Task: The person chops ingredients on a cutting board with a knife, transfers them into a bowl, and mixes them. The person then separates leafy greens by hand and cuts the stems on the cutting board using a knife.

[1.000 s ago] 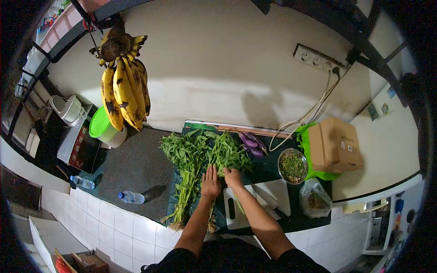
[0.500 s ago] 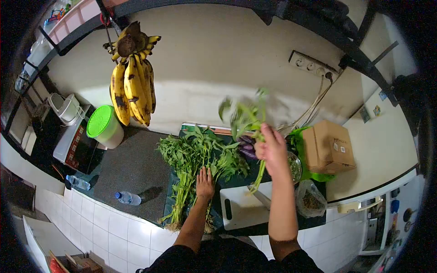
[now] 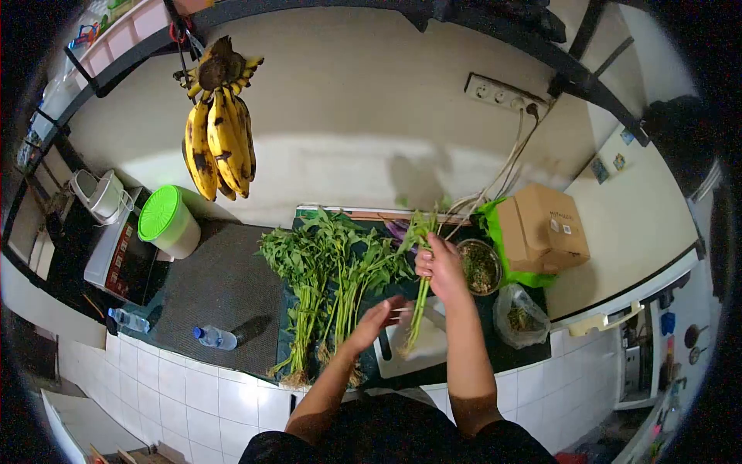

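Grasps a small bundle of green stems (image 3: 420, 309) in the closed right grip (image 3: 442, 267), leaves up and stem ends down, over a white cutting board (image 3: 421, 359). Holds the left grip (image 3: 379, 319) open just beside the stems, stretched toward them (blurred, so cannot say for certain whether touching). Has two larger leafy bunches (image 3: 301, 263) lying to the left on the dark counter (image 3: 514, 356), roots (image 3: 294, 379) toward the near edge. Has purple eggplants (image 3: 396, 229) behind the held bundle, partly hidden, and a bowl (image 3: 485, 294) of chopped greens (image 3: 481, 267) just right of the right grip. Farther right, faces a clear plastic bag (image 3: 537, 325) and a cardboard box (image 3: 545, 226). Far left, has a clear bottle (image 3: 215, 337) on a grey mat (image 3: 224, 271), a green-lidded tub (image 3: 182, 236) and, hanging above, spotted bananas (image 3: 220, 143).
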A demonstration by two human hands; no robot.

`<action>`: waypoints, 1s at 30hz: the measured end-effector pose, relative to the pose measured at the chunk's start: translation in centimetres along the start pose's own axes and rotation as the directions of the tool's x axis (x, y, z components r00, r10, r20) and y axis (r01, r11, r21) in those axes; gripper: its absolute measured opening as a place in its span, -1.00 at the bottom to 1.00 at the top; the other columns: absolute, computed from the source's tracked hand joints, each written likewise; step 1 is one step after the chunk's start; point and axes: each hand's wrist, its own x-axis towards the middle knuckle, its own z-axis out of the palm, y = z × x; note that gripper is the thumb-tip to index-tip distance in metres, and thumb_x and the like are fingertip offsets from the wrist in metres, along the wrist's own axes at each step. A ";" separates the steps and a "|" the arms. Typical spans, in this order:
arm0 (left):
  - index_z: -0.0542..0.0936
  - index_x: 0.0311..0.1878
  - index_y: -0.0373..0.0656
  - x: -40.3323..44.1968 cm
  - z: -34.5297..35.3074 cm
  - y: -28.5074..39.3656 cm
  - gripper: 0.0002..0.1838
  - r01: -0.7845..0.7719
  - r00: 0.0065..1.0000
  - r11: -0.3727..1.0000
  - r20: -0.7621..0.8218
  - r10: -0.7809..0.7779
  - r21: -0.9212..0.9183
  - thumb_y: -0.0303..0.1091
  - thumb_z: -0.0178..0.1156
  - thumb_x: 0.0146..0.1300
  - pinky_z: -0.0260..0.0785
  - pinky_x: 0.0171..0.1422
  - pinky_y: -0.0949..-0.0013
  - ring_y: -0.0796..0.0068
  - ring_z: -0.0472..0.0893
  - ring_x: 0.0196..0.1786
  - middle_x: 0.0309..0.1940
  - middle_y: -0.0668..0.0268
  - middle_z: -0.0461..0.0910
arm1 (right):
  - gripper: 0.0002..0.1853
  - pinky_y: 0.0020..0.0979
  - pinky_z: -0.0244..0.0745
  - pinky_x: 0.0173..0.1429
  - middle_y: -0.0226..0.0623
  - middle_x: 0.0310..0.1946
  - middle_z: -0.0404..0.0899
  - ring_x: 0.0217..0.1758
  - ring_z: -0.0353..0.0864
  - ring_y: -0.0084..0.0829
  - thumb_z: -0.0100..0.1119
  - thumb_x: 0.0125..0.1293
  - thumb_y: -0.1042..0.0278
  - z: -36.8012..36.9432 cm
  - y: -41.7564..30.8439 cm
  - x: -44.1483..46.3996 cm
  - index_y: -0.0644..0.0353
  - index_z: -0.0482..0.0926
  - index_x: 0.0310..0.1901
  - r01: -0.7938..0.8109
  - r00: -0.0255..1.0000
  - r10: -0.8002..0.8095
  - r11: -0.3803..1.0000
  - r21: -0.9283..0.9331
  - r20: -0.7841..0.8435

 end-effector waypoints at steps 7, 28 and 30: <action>0.49 0.08 -0.35 -3.0 4.6 1.8 -0.70 -0.090 0.994 0.959 -0.036 0.104 0.268 -0.31 0.01 0.48 0.48 -0.10 0.42 0.48 0.62 -0.27 -0.23 0.25 0.63 | -0.78 -0.42 0.30 -0.43 -0.41 -0.49 0.42 -0.54 0.35 -0.49 0.01 0.46 0.16 -2.6 5.5 0.9 0.14 0.44 -0.21 -0.146 0.988 0.150 0.983 -0.115 0.030; 0.65 -0.09 -0.25 -6.3 0.1 -3.5 -0.81 0.113 0.902 0.993 -0.416 -0.114 -0.027 -0.36 0.16 0.37 0.45 -0.18 0.50 0.60 0.59 -0.33 -0.37 0.40 0.64 | -0.81 -0.47 0.54 -0.38 -0.30 -0.48 0.61 -0.47 0.62 -0.52 0.04 0.42 0.42 -8.8 18.3 -14.3 0.41 0.54 -0.18 -0.108 0.993 0.052 0.725 -0.680 -0.103; 0.64 -0.07 -0.26 -6.5 0.1 -3.3 -0.80 0.069 0.906 0.996 -0.415 -0.082 -0.048 -0.36 0.15 0.38 0.44 -0.16 0.51 0.63 0.57 -0.31 -0.35 0.41 0.64 | -0.80 -0.49 0.53 -0.41 -0.31 -0.48 0.61 -0.50 0.60 -0.53 0.03 0.44 0.39 -8.5 18.2 -14.3 0.38 0.55 -0.18 -0.163 0.986 0.110 0.817 -0.553 -0.128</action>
